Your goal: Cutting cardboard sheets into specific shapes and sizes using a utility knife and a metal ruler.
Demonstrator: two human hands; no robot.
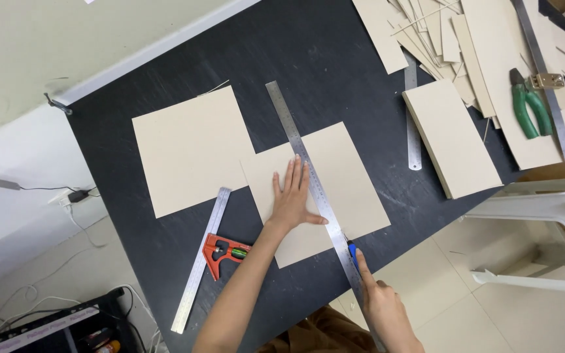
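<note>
The flat black table top (165, 261) shows fine pale scratches. On it, the square sheet of plain beige cardboard (344, 196) sits at the centre, with a second plain beige cardboard square (188, 149) at its ten o'clock. A long silver steel ruler (308, 180) with dark scale marks crosses the central sheet. At seven o'clock lies a red-headed combination square (220, 252) with a green vial and a silver blade. At two o'clock are green-handled pliers (531, 104). The utility knife (354, 255) at five o'clock is blue.
</note>
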